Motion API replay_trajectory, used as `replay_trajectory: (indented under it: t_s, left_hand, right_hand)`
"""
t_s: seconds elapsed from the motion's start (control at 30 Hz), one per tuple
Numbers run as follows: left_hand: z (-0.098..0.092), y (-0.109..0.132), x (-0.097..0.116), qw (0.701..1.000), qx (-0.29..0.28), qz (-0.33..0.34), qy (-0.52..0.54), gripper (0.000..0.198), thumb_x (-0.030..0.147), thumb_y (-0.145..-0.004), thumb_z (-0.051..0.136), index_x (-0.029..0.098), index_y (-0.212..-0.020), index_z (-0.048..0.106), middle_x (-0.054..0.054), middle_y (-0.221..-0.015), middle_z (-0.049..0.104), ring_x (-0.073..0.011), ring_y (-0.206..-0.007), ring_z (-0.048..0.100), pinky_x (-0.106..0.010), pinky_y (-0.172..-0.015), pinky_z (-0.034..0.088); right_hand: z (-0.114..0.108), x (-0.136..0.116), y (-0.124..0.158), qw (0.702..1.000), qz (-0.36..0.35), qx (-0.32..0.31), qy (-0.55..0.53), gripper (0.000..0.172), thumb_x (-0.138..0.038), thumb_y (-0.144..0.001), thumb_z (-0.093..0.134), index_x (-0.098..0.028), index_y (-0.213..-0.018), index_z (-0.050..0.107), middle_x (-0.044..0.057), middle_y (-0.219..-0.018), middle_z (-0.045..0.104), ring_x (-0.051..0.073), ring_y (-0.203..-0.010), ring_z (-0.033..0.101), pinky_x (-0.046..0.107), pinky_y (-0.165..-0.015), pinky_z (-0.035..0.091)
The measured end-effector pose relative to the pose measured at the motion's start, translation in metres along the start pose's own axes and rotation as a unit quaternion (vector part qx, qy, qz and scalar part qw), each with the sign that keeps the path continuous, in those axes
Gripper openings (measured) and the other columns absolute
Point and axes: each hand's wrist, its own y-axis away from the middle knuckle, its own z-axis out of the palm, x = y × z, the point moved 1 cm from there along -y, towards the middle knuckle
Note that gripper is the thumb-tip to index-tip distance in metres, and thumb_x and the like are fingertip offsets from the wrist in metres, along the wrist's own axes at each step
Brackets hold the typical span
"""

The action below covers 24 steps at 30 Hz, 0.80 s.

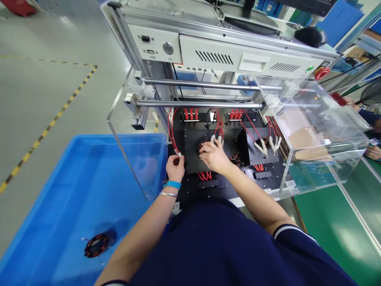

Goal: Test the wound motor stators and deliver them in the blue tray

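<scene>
My left hand (175, 169), with a blue band and a bangle at the wrist, pinches a white test clip (179, 154) on red wires at the left edge of a black block (193, 139). On that block my right hand (214, 158) curls its fingers over a small wound stator (202, 144), which they mostly cover. Just behind these fingers stand grey-white clips (220, 139) with red leads. A second wound stator (235, 160) lies right of the block. Open-handled white clips (261, 147) rest on the right black block (254, 157), near another partly hidden stator.
A blue bin (74, 174) at left holds one stator (97, 245). Clear hinged covers (315, 159) and metal rods (202, 104) frame the fixture. Above are a white control panel (217, 55) and a red emergency stop (322, 73). A co-worker's hand (372, 152) shows far right.
</scene>
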Motion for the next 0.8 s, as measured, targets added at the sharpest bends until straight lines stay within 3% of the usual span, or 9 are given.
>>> replay_trajectory:
  t_s: [0.13,0.23,0.3,0.37,0.47,0.63,0.8]
  left_hand:
    - [-0.006,0.010,0.046,0.996,0.004,0.017,0.088,0.028,0.035,-0.072,0.072,0.015,-0.080,0.055,-0.005,-0.085,0.063,-0.0144,-0.074,0.063,-0.025,-0.069,0.050]
    - [-0.005,0.015,0.082,0.978,-0.057,-0.092,0.177,0.045,0.032,-0.068,0.077,0.019,-0.102,0.050,-0.007,-0.097,0.065,-0.0217,-0.082,0.067,-0.030,-0.066,0.054]
    - [0.001,0.014,0.097,0.955,-0.109,-0.179,0.211,0.050,0.025,-0.067,0.077,0.020,-0.108,0.049,-0.007,-0.092,0.066,-0.0241,-0.085,0.068,-0.032,-0.066,0.055]
    - [0.008,0.011,0.103,0.938,-0.122,-0.228,0.231,0.038,0.019,-0.070,0.074,0.017,-0.101,0.052,-0.007,-0.085,0.066,-0.0238,-0.087,0.068,-0.031,-0.068,0.055]
    - [0.018,0.006,0.100,0.936,-0.080,-0.236,0.250,0.023,0.017,-0.075,0.069,0.015,-0.091,0.053,-0.006,-0.081,0.065,-0.0226,-0.084,0.068,-0.031,-0.068,0.056]
    - [0.024,0.007,0.096,0.939,-0.034,-0.239,0.245,0.022,0.016,-0.076,0.066,0.017,-0.091,0.050,-0.003,-0.080,0.064,-0.0201,-0.078,0.068,-0.028,-0.063,0.055]
    - [0.026,0.011,0.099,0.939,-0.037,-0.238,0.244,0.027,0.017,-0.074,0.068,0.017,-0.092,0.049,-0.003,-0.082,0.064,-0.0195,-0.077,0.068,-0.025,-0.059,0.053]
  right_hand:
    - [0.000,-0.003,0.000,1.000,-0.008,-0.004,0.000,0.020,-0.019,-0.090,0.050,-0.021,-0.085,0.070,0.004,-0.106,0.064,0.021,-0.121,0.044,0.048,-0.109,0.013]
    - [0.003,-0.005,-0.001,1.000,-0.014,-0.010,0.005,0.019,-0.020,-0.089,0.051,-0.021,-0.085,0.069,0.005,-0.105,0.063,0.022,-0.121,0.042,0.050,-0.110,0.010]
    - [0.006,-0.006,-0.003,1.000,-0.014,-0.012,0.006,0.020,-0.021,-0.090,0.050,-0.020,-0.084,0.069,0.005,-0.103,0.064,0.022,-0.121,0.042,0.052,-0.110,0.008]
    - [0.008,-0.006,-0.004,1.000,-0.009,-0.013,0.007,0.021,-0.022,-0.091,0.049,-0.020,-0.084,0.068,0.005,-0.101,0.064,0.022,-0.121,0.042,0.053,-0.110,0.007]
    - [0.010,-0.007,-0.005,1.000,-0.002,-0.017,0.010,0.022,-0.022,-0.091,0.048,-0.021,-0.084,0.068,0.004,-0.099,0.064,0.022,-0.121,0.041,0.052,-0.111,0.007]
    - [0.012,-0.010,-0.006,0.999,0.013,-0.016,0.026,0.022,-0.022,-0.092,0.046,-0.020,-0.085,0.067,0.004,-0.100,0.063,0.022,-0.121,0.040,0.053,-0.110,0.007]
    - [0.016,-0.013,-0.007,0.999,0.028,-0.006,0.043,0.021,-0.022,-0.092,0.046,-0.018,-0.086,0.067,0.005,-0.101,0.062,0.022,-0.118,0.042,0.054,-0.110,0.009]
